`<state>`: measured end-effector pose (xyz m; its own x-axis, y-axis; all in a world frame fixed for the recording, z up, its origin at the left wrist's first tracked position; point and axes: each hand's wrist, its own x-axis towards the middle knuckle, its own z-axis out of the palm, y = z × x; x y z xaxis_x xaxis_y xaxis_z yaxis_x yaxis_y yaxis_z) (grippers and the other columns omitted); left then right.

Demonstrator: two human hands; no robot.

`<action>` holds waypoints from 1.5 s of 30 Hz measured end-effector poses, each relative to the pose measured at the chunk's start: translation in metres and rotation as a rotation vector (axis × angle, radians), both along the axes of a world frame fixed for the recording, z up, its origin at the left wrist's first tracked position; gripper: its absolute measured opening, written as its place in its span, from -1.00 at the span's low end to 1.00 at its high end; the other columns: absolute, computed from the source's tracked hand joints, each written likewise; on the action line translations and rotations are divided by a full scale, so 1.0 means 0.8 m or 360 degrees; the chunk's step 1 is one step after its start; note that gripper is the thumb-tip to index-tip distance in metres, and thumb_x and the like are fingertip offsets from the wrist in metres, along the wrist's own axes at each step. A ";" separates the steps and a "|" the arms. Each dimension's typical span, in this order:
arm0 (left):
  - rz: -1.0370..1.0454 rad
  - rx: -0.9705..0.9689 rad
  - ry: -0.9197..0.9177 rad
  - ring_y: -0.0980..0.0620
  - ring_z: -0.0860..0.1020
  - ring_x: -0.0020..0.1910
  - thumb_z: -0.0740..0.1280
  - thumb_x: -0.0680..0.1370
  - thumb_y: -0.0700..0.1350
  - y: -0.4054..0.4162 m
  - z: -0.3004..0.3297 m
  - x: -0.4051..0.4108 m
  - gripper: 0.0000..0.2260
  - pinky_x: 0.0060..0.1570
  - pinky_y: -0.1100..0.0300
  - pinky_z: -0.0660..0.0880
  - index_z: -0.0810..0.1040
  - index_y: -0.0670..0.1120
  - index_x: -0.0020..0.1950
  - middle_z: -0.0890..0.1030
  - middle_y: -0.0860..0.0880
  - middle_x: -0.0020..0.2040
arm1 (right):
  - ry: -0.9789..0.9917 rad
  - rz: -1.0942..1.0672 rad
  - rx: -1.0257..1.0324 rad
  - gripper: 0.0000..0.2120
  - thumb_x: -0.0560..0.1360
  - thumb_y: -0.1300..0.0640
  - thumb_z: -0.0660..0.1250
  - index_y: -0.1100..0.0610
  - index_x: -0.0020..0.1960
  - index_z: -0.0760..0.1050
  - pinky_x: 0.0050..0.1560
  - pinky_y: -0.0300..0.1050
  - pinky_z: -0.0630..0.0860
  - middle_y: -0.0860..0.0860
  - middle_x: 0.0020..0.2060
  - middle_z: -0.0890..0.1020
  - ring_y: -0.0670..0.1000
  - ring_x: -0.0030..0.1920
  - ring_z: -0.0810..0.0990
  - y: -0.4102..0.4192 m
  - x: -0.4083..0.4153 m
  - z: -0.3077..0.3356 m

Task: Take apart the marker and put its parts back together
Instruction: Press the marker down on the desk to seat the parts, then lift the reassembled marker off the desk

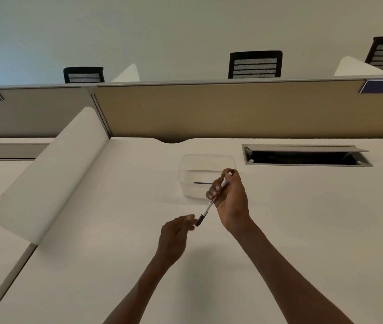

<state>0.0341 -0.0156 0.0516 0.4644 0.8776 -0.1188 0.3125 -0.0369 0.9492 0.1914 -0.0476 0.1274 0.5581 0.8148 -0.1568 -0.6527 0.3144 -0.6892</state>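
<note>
My right hand (231, 197) grips a slim white marker (208, 208) above the desk, tilted, with its dark cap end pointing down-left. My left hand (177, 232) floats just left of that dark end, fingertips close to it and loosely curled, holding nothing that I can see. Behind the hands a clear plastic container (187, 169) stands on the desk. A thin dark rod (202, 183) lies inside it.
The white desk (302, 230) ends at a tan partition (232, 108). An open cable hatch (302, 157) sits at the back right. A white curved divider (52, 174) stands at the left. Black chairs show beyond the partition.
</note>
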 end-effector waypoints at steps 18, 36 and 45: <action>0.0375 -0.0415 -0.0593 0.03 0.66 -0.18 0.47 0.48 -0.24 0.027 0.042 -0.012 -0.86 -0.12 0.24 0.60 0.67 -0.18 0.03 0.72 -0.12 -0.17 | -0.0715 0.0147 -0.0467 -0.89 0.49 0.36 0.33 0.39 -0.07 0.62 -0.27 -0.10 0.59 0.25 -0.25 0.62 0.08 -0.30 0.58 -0.056 0.034 -0.030; 0.0228 -0.0425 -0.0474 0.04 0.63 0.10 0.34 0.54 -0.33 0.043 0.001 0.016 -0.69 0.19 0.13 0.52 0.56 -0.12 0.26 0.68 -0.03 0.11 | -0.2131 0.0467 -0.1270 -0.92 0.36 0.09 0.44 0.10 -0.25 0.67 -0.31 -0.33 0.44 -0.08 -0.42 0.63 -0.09 -0.36 0.61 -0.075 -0.037 -0.089; -0.0214 0.0527 0.0516 0.00 0.14 0.56 0.17 0.66 -0.15 0.029 -0.051 0.002 -0.55 0.49 0.15 0.14 0.22 -0.13 0.55 0.22 -0.08 0.56 | -0.1925 0.0405 -0.1589 -0.87 0.26 0.19 0.36 0.27 -0.39 0.55 -0.39 -0.22 0.42 0.07 -0.49 0.62 0.02 -0.42 0.62 -0.056 -0.046 -0.130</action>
<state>0.0354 0.0077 0.0109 0.5614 0.8276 -0.0003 0.5620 -0.3810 0.7342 0.1545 -0.0923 0.0230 0.6162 0.7479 -0.2468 0.4473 -0.5902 -0.6720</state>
